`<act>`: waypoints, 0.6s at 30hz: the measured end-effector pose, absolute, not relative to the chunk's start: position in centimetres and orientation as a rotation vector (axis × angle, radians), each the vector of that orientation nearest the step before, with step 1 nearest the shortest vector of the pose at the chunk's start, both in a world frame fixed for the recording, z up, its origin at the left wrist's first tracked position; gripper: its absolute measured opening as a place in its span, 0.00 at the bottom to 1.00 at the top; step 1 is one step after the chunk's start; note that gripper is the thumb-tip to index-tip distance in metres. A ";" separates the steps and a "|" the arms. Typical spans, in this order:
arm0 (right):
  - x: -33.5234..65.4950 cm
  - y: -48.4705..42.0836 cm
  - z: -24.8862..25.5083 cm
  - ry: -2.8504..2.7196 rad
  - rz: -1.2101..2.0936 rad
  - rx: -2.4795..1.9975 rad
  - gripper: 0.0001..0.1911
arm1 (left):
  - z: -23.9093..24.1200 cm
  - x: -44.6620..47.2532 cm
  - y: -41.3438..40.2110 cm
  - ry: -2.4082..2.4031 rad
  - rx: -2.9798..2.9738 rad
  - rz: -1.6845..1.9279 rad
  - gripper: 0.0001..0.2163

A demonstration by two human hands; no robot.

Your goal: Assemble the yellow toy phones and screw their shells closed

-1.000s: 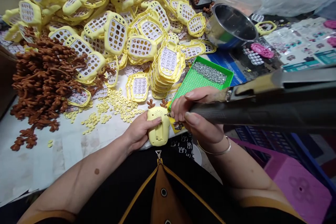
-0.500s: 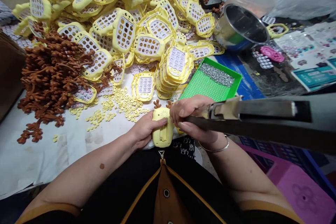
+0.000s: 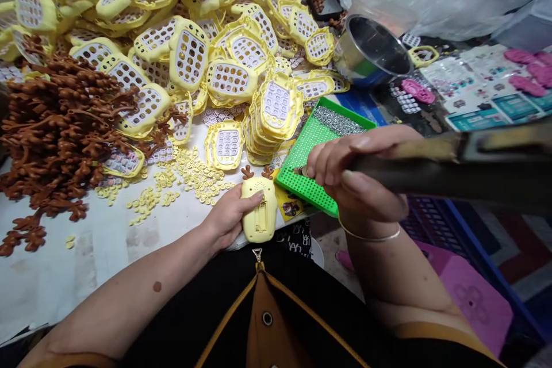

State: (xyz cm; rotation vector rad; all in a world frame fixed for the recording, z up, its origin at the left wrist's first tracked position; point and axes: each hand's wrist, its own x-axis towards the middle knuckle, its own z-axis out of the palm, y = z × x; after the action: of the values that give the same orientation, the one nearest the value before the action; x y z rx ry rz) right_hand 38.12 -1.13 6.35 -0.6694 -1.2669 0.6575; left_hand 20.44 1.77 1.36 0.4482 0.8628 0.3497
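Note:
My left hand (image 3: 228, 213) is closed around a yellow toy phone (image 3: 260, 224) with small brown antlers. The toy's back faces up, showing an uncovered battery compartment, and my thumb lies across it. In my right hand (image 3: 357, 167) is a dark electric screwdriver (image 3: 414, 169), fingers wrapped round its front end. Its thin tip points left, over the near part of a green perforated tray (image 3: 297, 152), apart from the toy. Many small silver screws (image 3: 338, 119) lie at the tray's far end.
Behind the toy stands a stack of yellow shells (image 3: 273, 115), with a large heap of yellow fronts (image 3: 190, 57) beyond. Brown antler pieces (image 3: 56, 126) pile up at left, near small yellow buttons (image 3: 194, 175). A metal pot (image 3: 375, 49) stands back right; a pink stool (image 3: 470, 299) is lower right.
My right hand has moved the screwdriver right and away from the toy phone, over the green tray. My left hand keeps its hold on the toy. The whole view has shifted slightly.

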 end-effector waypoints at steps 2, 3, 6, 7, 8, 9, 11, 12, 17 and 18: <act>38.9 -0.1 5.3 -1.231 0.628 -0.693 0.13 | 1.4 20.4 1.8 0.867 0.438 0.338 0.18; 39.2 0.3 4.7 -1.214 0.630 -0.712 0.13 | 1.4 20.3 1.8 0.868 0.435 0.337 0.19; 39.6 1.0 2.8 -1.203 0.643 -0.782 0.13 | 1.4 20.3 1.9 0.869 0.431 0.330 0.18; 39.7 1.1 2.3 -1.207 0.643 -0.804 0.13 | 1.5 20.3 1.9 0.869 0.431 0.329 0.18; 39.8 1.1 1.9 -1.206 0.640 -0.826 0.13 | 1.5 20.4 2.0 0.868 0.432 0.328 0.17; 39.8 1.1 1.6 -1.208 0.633 -0.842 0.13 | 1.5 20.4 2.0 0.866 0.433 0.328 0.17; 39.9 1.1 1.2 -1.216 0.614 -0.876 0.13 | 1.5 20.4 2.0 0.868 0.432 0.323 0.16; 39.9 1.1 1.0 -1.224 0.601 -0.897 0.13 | 1.5 20.4 2.0 0.872 0.430 0.319 0.16; 40.1 1.1 0.5 -1.260 0.541 -0.991 0.12 | 1.2 20.2 1.9 0.864 0.440 0.313 0.17; 40.1 1.1 0.3 -1.258 0.527 -1.004 0.12 | 1.2 20.1 1.9 0.861 0.447 0.313 0.17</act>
State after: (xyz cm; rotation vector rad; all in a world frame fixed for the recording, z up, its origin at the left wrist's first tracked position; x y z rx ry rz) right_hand 40.14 1.06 0.35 -1.0036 -1.2585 0.5268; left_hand 20.14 1.92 1.19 0.4469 0.8614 0.3129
